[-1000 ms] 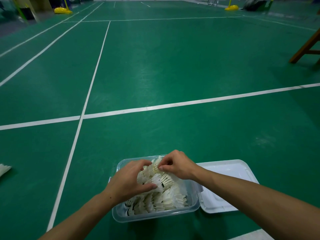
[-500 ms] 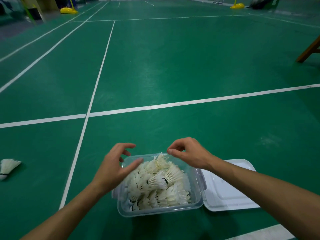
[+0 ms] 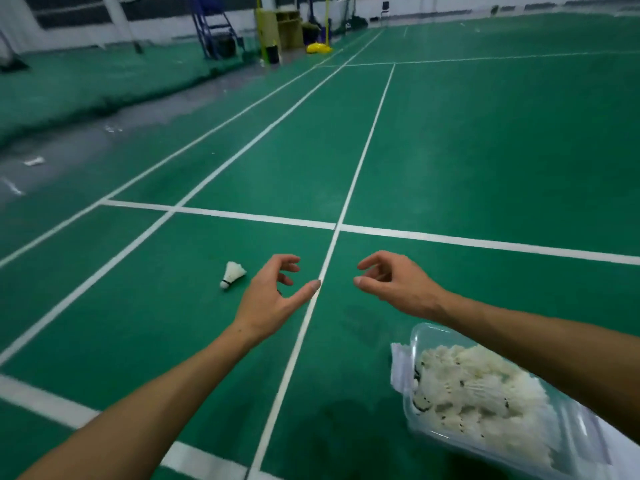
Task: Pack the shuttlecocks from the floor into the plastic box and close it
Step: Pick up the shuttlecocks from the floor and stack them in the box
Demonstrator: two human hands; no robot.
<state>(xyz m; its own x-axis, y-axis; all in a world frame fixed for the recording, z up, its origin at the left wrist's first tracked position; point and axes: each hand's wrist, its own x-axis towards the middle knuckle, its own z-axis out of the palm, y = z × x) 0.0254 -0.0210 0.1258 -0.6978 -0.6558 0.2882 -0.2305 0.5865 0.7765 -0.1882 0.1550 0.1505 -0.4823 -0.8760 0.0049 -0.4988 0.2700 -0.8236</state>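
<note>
Both hands hang over the green floor [image 3: 485, 150] with fingers loosely curled, holding nothing. The left hand [image 3: 273, 296] is just right of a lone shuttlecock [image 3: 232, 274] lying on its side. The right hand [image 3: 394, 285] is beyond the box [image 3: 420, 341], which sits near right, uncovered and heaped with white shuttlecocks [image 3: 481, 393].

Ahead of me white court lines [image 3: 349, 195] cross the green floor [image 3: 485, 150], with a yellow post base [image 3: 319, 48] and blue umpire chair [image 3: 213, 29] far off.
</note>
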